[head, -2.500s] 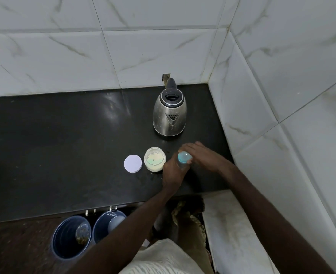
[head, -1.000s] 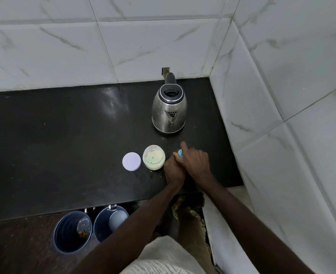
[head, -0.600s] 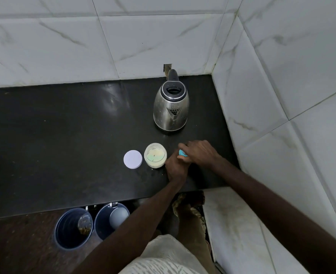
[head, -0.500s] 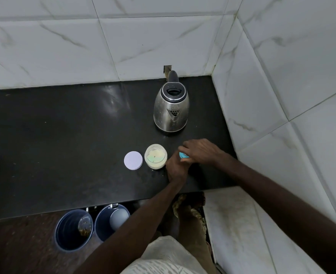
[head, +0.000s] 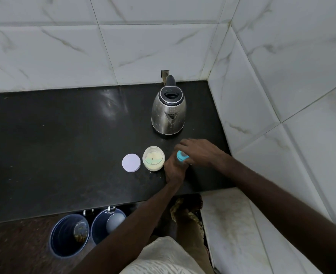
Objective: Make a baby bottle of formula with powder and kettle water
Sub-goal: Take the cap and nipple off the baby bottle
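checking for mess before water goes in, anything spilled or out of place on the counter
Nothing stands out. The kettle stands upright, the open powder jar is upright with its lid flat beside it, and the left hand and right hand hold the bottle. No spill shows on the dark counter.

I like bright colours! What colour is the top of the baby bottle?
Turquoise blue. The bottle top shows best in the head view.

White veined wall tiles (head: pixel 143 46) meet in a corner above a glossy black counter (head: pixel 54 135), two blue bins (head: pixel 62 240) beneath
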